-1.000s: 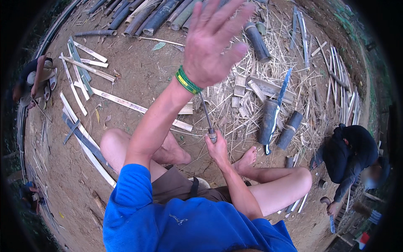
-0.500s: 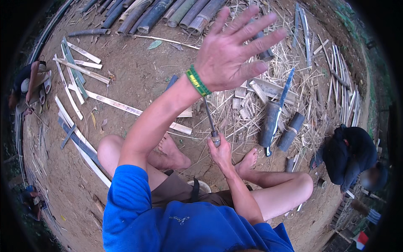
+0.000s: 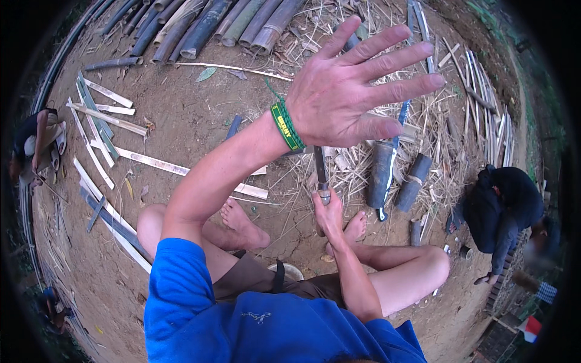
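Outdoor bamboo-working yard. Ground (image 3: 181,115): bare brown earth. Far edge: round bamboo poles (image 3: 206,29) lay side by side. Left edge: split strips (image 3: 154,161) were scattered. Right of centre: pale shavings (image 3: 351,183) surrounded cut bamboo sections (image 3: 413,184); a handsaw (image 3: 394,152) lay along one. Upper right rim: greenery (image 3: 487,13). Right edge: a co-worker (image 3: 511,196) in dark clothes crouched on the ground.

The left hand (image 3: 342,97), back upward, is spread wide on an outstretched arm (image 3: 227,166); the right hand (image 3: 330,213) grips nearer the body.
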`<state>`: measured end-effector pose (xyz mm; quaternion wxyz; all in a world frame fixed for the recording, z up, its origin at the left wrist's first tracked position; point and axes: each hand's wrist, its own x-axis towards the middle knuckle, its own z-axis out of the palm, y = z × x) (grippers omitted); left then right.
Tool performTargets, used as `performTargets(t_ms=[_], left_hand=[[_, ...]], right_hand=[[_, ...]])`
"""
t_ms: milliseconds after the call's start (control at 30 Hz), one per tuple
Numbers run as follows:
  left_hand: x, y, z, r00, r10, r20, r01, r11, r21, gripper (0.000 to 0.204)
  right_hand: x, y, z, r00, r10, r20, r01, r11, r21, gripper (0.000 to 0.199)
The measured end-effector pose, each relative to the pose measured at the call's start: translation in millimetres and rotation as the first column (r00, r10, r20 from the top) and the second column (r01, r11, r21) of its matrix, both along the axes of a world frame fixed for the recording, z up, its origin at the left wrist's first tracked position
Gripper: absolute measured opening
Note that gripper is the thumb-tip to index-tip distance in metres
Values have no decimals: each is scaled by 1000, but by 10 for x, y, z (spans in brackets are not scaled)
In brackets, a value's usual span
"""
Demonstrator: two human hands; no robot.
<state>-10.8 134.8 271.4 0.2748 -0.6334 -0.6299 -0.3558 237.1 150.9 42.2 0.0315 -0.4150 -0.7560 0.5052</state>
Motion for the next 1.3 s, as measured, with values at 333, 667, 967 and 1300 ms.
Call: performTargets(t_ms=[333, 667, 967, 1300], left_hand=[[-239, -26, -842, 991, 11, -134, -67, 903, -424, 64], [-183, -2, -350, 983, 25, -182, -85, 940, -331, 64], [-257, -190, -1623, 996, 44, 79, 1, 873, -487, 60], [-246, 32, -1422, 945, 265, -193, -328, 741, -586, 57]], right_hand=[[-178, -221, 138, 999, 46, -24, -48, 991, -122, 37], [-213, -400, 170, 993, 119, -13, -119, 988, -100, 35], [-159, -533, 96, 992, 122, -35, -124, 990, -70, 33], [-162, -539, 92, 992, 124, 32, -123, 992, -38, 41]])
